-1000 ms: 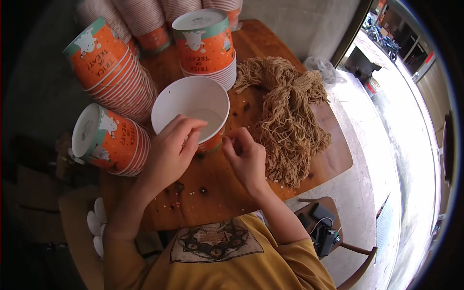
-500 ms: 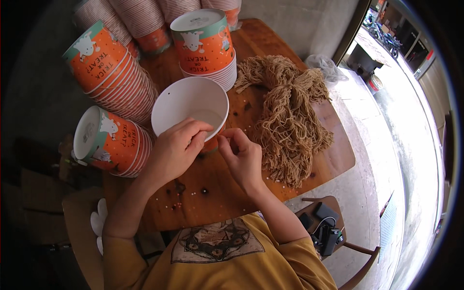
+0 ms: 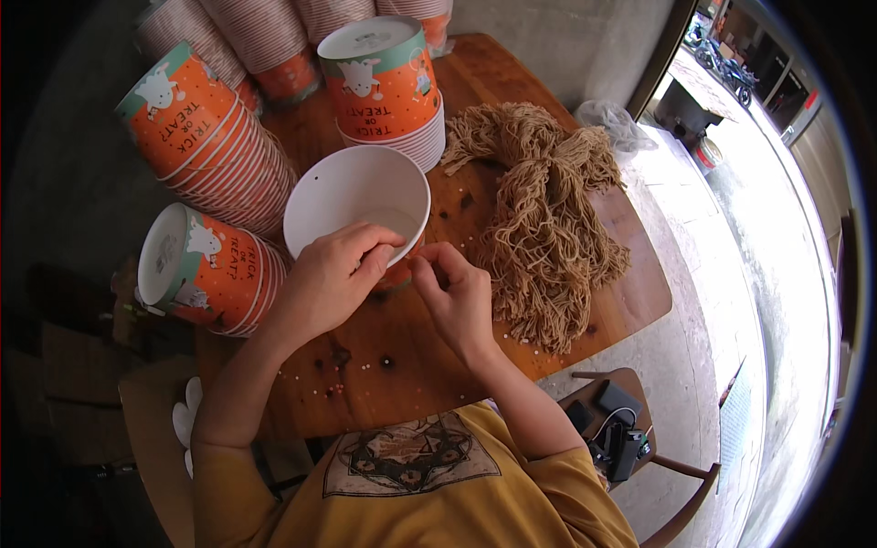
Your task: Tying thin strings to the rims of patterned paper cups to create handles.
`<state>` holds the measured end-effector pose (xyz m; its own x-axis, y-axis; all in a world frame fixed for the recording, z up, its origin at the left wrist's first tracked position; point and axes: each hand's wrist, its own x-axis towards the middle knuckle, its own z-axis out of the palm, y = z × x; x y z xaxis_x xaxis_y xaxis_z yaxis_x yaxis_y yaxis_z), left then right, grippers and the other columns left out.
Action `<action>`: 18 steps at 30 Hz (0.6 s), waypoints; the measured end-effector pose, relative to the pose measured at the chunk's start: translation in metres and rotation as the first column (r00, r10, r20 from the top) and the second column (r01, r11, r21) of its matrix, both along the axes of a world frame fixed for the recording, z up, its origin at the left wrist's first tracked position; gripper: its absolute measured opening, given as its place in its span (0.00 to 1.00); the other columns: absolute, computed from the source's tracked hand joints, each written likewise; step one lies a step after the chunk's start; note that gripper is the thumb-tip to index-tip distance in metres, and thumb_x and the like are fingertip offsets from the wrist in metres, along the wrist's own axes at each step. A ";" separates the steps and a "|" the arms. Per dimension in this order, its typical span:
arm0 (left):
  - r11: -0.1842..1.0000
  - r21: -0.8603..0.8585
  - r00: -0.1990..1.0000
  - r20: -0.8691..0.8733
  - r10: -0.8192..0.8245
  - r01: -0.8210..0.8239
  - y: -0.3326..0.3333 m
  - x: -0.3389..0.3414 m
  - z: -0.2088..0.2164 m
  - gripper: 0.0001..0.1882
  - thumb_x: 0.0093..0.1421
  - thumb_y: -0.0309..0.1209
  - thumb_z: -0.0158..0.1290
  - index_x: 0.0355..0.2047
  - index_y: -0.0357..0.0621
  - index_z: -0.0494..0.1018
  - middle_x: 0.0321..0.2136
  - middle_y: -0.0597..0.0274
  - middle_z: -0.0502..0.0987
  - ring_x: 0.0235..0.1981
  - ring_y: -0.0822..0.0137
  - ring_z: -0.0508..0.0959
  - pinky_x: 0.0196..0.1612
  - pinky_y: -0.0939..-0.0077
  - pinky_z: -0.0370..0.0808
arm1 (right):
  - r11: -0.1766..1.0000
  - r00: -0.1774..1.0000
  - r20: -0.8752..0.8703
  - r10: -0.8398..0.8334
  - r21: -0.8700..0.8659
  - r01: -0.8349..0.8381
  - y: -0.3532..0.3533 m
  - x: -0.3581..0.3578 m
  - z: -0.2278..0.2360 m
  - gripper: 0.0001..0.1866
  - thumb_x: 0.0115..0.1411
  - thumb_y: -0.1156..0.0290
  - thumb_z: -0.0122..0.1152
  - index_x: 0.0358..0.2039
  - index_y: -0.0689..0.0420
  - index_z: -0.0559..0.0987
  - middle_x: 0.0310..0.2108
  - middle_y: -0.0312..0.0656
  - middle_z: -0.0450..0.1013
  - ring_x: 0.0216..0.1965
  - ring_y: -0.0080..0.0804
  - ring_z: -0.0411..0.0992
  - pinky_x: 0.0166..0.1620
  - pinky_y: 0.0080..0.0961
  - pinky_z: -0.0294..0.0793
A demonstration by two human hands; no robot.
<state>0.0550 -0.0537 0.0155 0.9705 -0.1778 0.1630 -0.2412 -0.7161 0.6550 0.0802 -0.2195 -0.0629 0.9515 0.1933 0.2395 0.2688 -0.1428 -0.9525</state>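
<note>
A paper bucket [image 3: 352, 192], white inside with some orange showing outside, stands tilted on the table with its mouth toward me. A small dark hole shows near its far rim. My left hand [image 3: 340, 272] grips the near rim, fingers inside and thumb outside. Close by on the right, my right hand [image 3: 454, 297] is closed in a pinch just outside the rim; whatever sits between its fingertips is too small to make out. Right of the bucket lies a tied bundle of tan cords [image 3: 557, 237].
Nested orange buckets stand upside down behind [image 3: 376, 82], and others lean [image 3: 196, 128] or lie [image 3: 215, 265] at the left. More wrapped stacks [image 3: 260, 46] line the wall. Small paper dots [image 3: 370, 365] litter the wooden table [image 3: 411, 388]. A chair [image 3: 630, 393] holds black devices.
Almost nothing differs. The whole view has shifted very slightly, and both hands keep their places at the bucket's rim.
</note>
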 end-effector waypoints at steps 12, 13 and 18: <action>1.000 -0.025 0.999 -0.053 -0.011 0.010 0.003 0.003 0.000 0.10 0.66 0.26 0.47 0.44 0.36 0.74 0.35 0.54 0.78 0.36 0.64 0.78 0.42 0.73 0.74 | 0.974 0.982 -0.142 0.121 0.210 -0.089 0.003 0.004 -0.003 0.08 0.63 0.71 0.56 0.33 0.63 0.76 0.19 0.32 0.70 0.24 0.12 0.64 0.29 0.16 0.67; 0.999 -0.040 0.995 -0.096 -0.013 0.009 0.003 0.004 0.001 0.10 0.66 0.26 0.47 0.44 0.36 0.74 0.34 0.56 0.78 0.35 0.67 0.78 0.42 0.73 0.74 | 0.973 0.982 -0.143 0.121 0.211 -0.089 0.003 0.004 -0.003 0.08 0.63 0.71 0.56 0.33 0.63 0.76 0.19 0.32 0.70 0.24 0.12 0.64 0.29 0.16 0.67; 0.998 -0.064 0.984 -0.177 0.001 -0.013 0.003 0.008 0.002 0.10 0.66 0.26 0.48 0.44 0.36 0.74 0.31 0.60 0.78 0.34 0.75 0.75 0.42 0.76 0.73 | 0.966 0.983 -0.142 0.112 0.249 -0.074 0.004 0.004 -0.002 0.07 0.64 0.71 0.56 0.34 0.63 0.76 0.20 0.32 0.71 0.24 0.12 0.65 0.30 0.16 0.67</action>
<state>0.0630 -0.0507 0.0178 0.9862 -0.1657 0.0000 -0.1130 -0.6723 0.7316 0.0841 -0.2153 -0.0653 0.9610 0.2375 0.1420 0.1173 0.1154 -0.9864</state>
